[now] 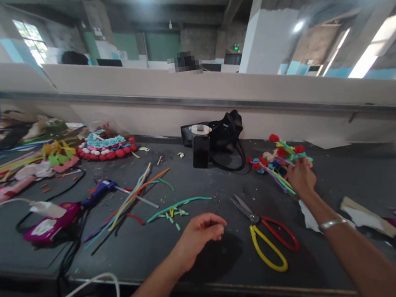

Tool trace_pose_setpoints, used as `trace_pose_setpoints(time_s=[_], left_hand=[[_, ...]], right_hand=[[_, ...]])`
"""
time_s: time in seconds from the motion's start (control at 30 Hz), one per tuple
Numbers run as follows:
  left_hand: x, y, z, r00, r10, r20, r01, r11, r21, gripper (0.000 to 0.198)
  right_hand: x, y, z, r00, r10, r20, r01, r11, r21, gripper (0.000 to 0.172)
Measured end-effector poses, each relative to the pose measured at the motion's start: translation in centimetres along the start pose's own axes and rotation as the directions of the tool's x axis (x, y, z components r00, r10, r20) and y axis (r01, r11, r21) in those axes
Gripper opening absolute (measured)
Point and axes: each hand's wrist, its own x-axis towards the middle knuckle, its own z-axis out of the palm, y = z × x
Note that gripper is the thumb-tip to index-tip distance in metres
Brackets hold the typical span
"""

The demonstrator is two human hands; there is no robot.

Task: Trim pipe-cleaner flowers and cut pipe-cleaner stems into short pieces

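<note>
My left hand (202, 233) hovers over the dark worktable (350, 172), fingers curled loosely with nothing visible in them. Just to its right lie scissors (268, 236) with yellow and red handles. My right hand (301, 177), a metal bracelet on its wrist, reaches forward and grips a bundle of colourful pipe-cleaner flowers (281, 157) with red pompoms. Loose pipe cleaners (135, 198) in green, orange and blue are strewn left of centre.
A blue glue gun (99, 188) and a magenta one (49, 226) lie at the left with cables. A round red-and-blue craft piece (106, 146) sits behind them. A black bag (224, 137) with a phone leaning on it stands by the back wall. Paper scraps lie at right.
</note>
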Motion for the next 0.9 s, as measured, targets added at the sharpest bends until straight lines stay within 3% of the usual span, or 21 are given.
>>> trace_pose_setpoints(time_s=[0.13, 0.43, 0.53, 0.7, 0.9], left_hand=[[-0.1, 0.0, 0.1, 1.000, -0.022, 0.008, 0.022, 1.000, 0.014, 0.030], [-0.1, -0.1, 0.1, 0.998, -0.059, 0.023, 0.058, 0.997, 0.050, 0.031], [0.0, -0.1, 0.0, 0.998, -0.065, 0.025, 0.063, 0.996, 0.068, 0.031], [0.1, -0.3, 0.1, 0.996, -0.079, 0.031, 0.077, 0.995, 0.064, 0.032], [0.1, -0.5, 0.0, 0.996, -0.081, 0.033, 0.079, 0.995, 0.066, 0.030]], right_hand=[[0.8, -0.4, -1.4, 0.999, -0.003, -0.033, 0.002, 1.000, -0.031, 0.040], [0.0, -0.4, 1.0, 0.968, -0.089, 0.235, 0.092, 0.996, 0.000, 0.040], [0.5, 0.2, 0.8, 0.974, -0.066, 0.215, 0.061, 0.998, 0.030, 0.035], [0.5, 0.5, 0.9, 0.998, 0.045, 0.054, -0.047, 0.998, 0.035, 0.037], [-0.1, 0.4, 1.3, 0.976, -0.106, 0.192, 0.080, 0.987, 0.139, 0.039]])
